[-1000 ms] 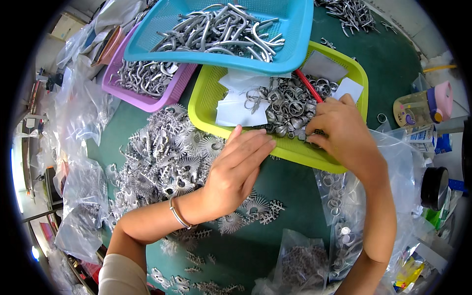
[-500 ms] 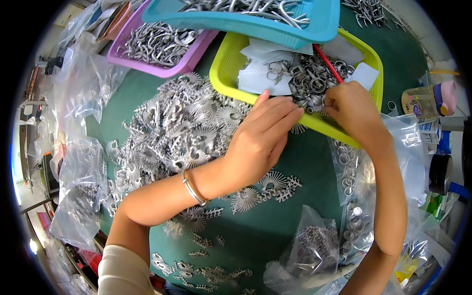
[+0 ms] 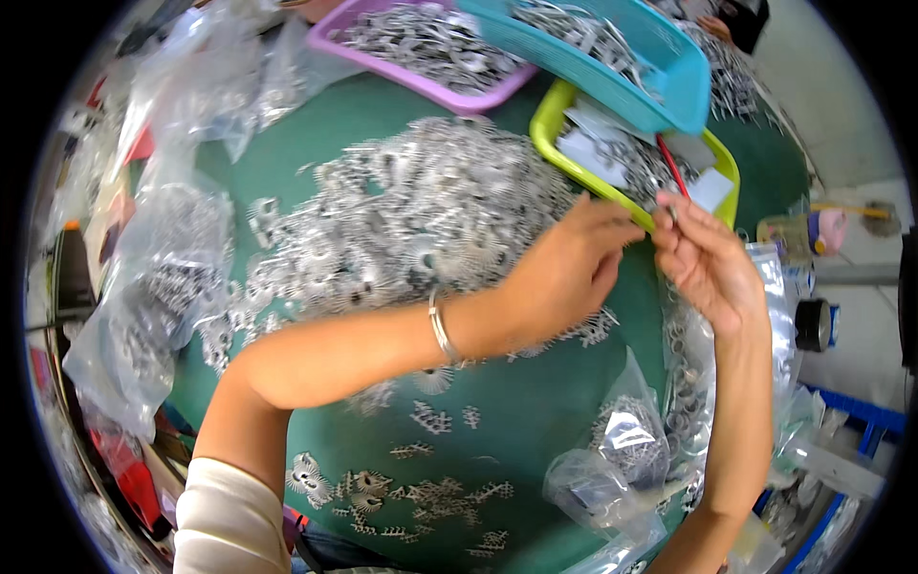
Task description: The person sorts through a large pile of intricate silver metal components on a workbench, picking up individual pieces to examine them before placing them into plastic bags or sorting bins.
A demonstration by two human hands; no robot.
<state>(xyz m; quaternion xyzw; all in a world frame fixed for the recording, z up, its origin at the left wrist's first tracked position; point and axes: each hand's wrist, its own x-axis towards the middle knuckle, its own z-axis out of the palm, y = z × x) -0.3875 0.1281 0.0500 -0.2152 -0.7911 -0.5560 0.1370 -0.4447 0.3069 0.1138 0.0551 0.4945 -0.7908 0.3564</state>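
My right hand [image 3: 712, 263] is raised at the near edge of the yellow-green basket [image 3: 598, 180], palm partly turned up. Its thumb and fingertips pinch a small metal ring [image 3: 671, 213], mostly hidden by the fingers. Just left of it, my left hand [image 3: 564, 268] hovers with bent fingers and the thumb apart; motion blurs it, and nothing shows in its grasp. Inside the basket are loose metal rings [image 3: 646, 172], white cards [image 3: 708, 189] and a red stick-like tool [image 3: 673, 165]. A large heap of silver fan-shaped and branched metal pieces [image 3: 411, 210] spreads left of my left hand.
A blue basket [image 3: 690, 77] of metal parts overhangs the yellow-green one, beside a purple basket [image 3: 435, 88]. Clear plastic bags [image 3: 626, 450] of parts lie at front right, others [image 3: 163, 287] at left. Small pieces [image 3: 368, 493] lie near the front edge. A person's hand [image 3: 712, 29] shows at far right.
My right hand has come up out of the yellow-green basket, now pinching a small ring. My left hand has lifted off the basket's rim toward it. The view has shifted.
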